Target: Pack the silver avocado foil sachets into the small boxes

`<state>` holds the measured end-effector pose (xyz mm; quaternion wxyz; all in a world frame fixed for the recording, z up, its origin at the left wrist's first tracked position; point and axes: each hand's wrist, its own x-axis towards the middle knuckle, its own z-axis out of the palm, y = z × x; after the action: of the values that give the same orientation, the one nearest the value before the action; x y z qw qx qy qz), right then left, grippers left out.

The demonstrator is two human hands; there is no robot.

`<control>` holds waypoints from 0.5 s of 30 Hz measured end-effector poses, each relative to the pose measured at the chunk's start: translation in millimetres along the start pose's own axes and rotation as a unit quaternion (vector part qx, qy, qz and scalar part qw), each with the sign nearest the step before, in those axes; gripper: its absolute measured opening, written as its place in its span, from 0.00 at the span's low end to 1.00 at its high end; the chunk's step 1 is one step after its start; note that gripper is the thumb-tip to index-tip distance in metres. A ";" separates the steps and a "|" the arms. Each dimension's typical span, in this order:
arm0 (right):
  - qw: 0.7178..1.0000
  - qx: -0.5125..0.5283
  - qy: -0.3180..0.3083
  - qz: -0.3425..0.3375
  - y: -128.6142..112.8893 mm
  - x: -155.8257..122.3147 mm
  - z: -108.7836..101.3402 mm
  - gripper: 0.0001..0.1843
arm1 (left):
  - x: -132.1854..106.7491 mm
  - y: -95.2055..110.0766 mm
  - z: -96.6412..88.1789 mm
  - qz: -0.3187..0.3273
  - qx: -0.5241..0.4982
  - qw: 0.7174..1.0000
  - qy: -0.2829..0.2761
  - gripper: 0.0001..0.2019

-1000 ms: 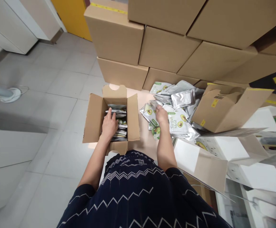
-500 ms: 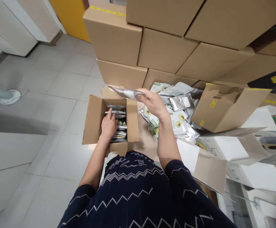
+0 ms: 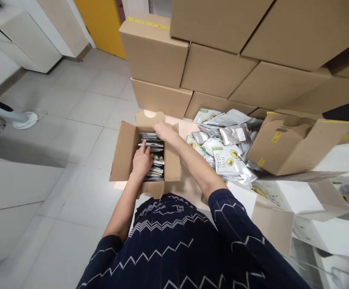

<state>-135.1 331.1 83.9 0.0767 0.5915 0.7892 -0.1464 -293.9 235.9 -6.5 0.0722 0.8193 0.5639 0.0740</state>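
An open cardboard box (image 3: 172, 162) stands before me with its flaps folded out. Inside it, a row of flat foil pouches (image 3: 157, 169) stands on edge from front to back. My left hand (image 3: 142, 160) reaches in from the left, its fingers apart and touching the pouches' top edges. At the far right corner of the box, my right hand (image 3: 165, 131) is closed, its fingertips pointing down and partly hidden. A silver foil pouch (image 3: 148, 136) at the far end of the row lies against those fingers.
A loose heap of avocado-print and silver pouches (image 3: 227, 158) lies right of the box. Behind rise stacked closed cartons (image 3: 216, 72). An opened carton (image 3: 279, 148) leans beside the heap, with white boxes (image 3: 297, 196) nearer me. Tiled floor (image 3: 81, 192) extends to the left.
My right hand has moved left and down, taking a pouch from above the table to the far end of the box. My left hand stays among the pouches. The view has shifted slightly.
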 end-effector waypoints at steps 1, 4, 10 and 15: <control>1.000 -0.003 0.000 -0.006 -1.0 -0.1 0.0 0.21 | -0.1 0.1 0.3 -0.003 -0.002 1.000 0.000 0.23; 0.999 -0.023 0.000 -0.038 -8.3 3.3 5.7 0.22 | 0.4 0.1 2.1 -0.010 -0.003 1.000 -0.001 0.23; 0.998 -0.049 -0.012 -0.028 -17.0 19.1 35.0 0.20 | 1.3 -1.7 5.3 -0.009 -0.012 1.000 0.003 0.23; 0.999 -0.032 -0.033 -0.015 -9.8 24.9 38.7 0.21 | 0.9 -1.5 4.6 -0.004 -0.010 1.000 0.001 0.24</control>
<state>-153.7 338.8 41.3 0.1190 0.5717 0.7993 -0.1418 -294.0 237.1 -11.3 0.0804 0.8164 0.5663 0.0799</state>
